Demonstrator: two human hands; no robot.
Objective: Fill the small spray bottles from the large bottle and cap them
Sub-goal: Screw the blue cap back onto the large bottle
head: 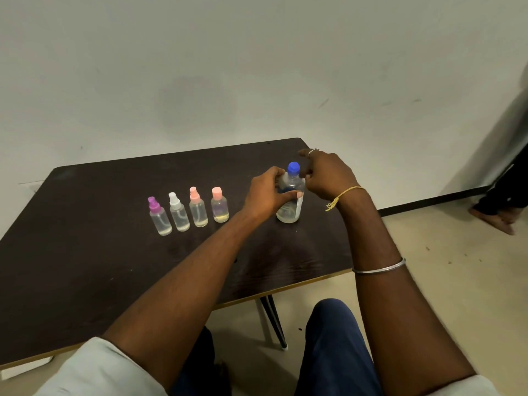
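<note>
A large clear bottle (289, 213) with a blue cap (293, 168) stands upright on the dark table (85, 252). My left hand (267, 192) grips its body from the left. Just right of the cap hovers my right hand (325, 175), fingers spread and close to the cap. Left of the large bottle, several small clear spray bottles stand in a row, all capped: purple top (159, 217), white top (179, 212), pink spray top (197, 208), pink flat cap (219, 205). Each holds some clear liquid.
The table's front edge runs diagonally, with a black leg (274, 321) below it. My knees in blue trousers (334, 347) are under the edge. Another person's bare foot (493, 220) stands on the floor at the far right.
</note>
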